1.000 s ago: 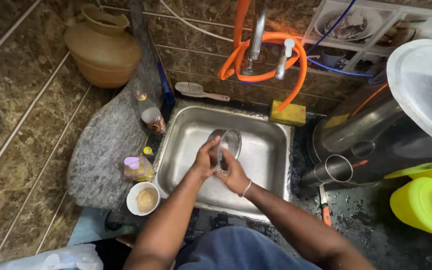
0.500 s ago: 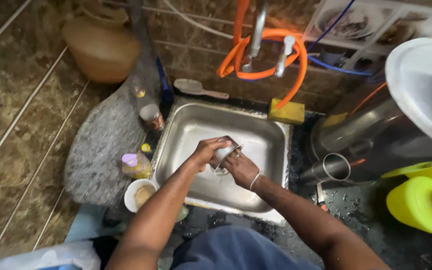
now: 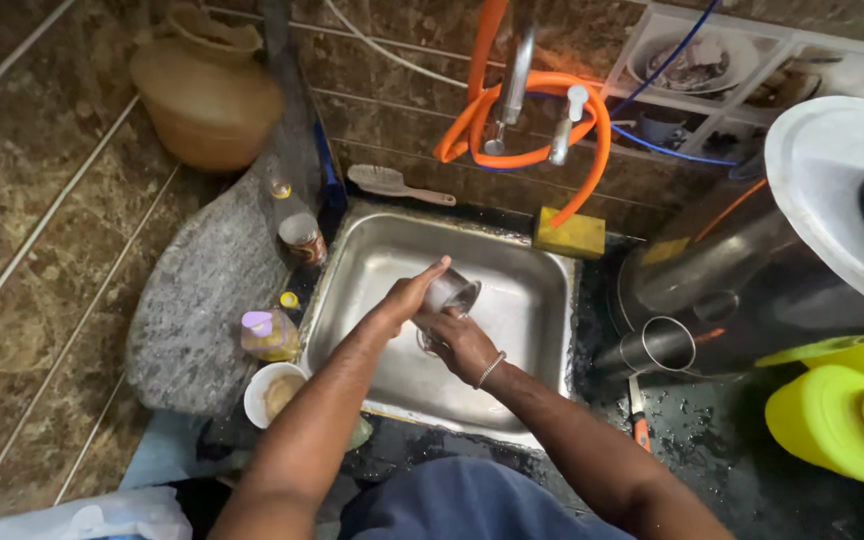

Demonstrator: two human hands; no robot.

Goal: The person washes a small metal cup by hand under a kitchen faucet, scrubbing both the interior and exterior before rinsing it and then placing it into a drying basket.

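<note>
Over the square stainless-steel sink (image 3: 542, 300), left hand (image 3: 404, 298) and right hand (image 3: 460, 340) both have fingers closed around a small shiny steel cup (image 3: 449, 293), held tilted.

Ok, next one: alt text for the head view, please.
Both hands hold a small steel cup over a steel sink: the left hand on its side, the right hand beneath it. An orange hose loops around the tap above, and a clay pot stands at upper left.

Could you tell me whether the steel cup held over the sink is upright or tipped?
Tipped: the steel cup lies on its side between the left hand and right hand.
</note>
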